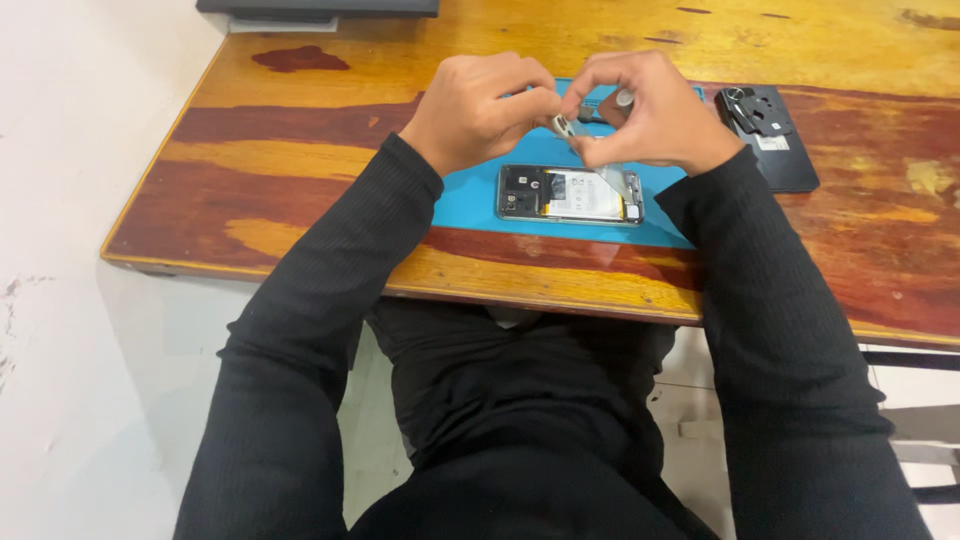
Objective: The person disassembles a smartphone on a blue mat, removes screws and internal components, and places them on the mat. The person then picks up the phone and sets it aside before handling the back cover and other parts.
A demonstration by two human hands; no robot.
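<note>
An opened smartphone [570, 194] with its back cover off lies on a blue work mat [470, 195], showing a white battery and dark boards. Above it my left hand [480, 110] and my right hand [650, 110] meet fingertip to fingertip. Between them I pinch a small silvery part [563, 125]. My right hand also grips a slim tool with a grey round end [624, 98]. Both arms wear black ribbed sleeves.
The mat lies on a glossy wooden table [300, 160] with red and yellow patches. A black phone back cover [775, 145] with small dark parts on it rests to the right. A dark flat device [318, 8] sits at the far edge. A white wall stands at left.
</note>
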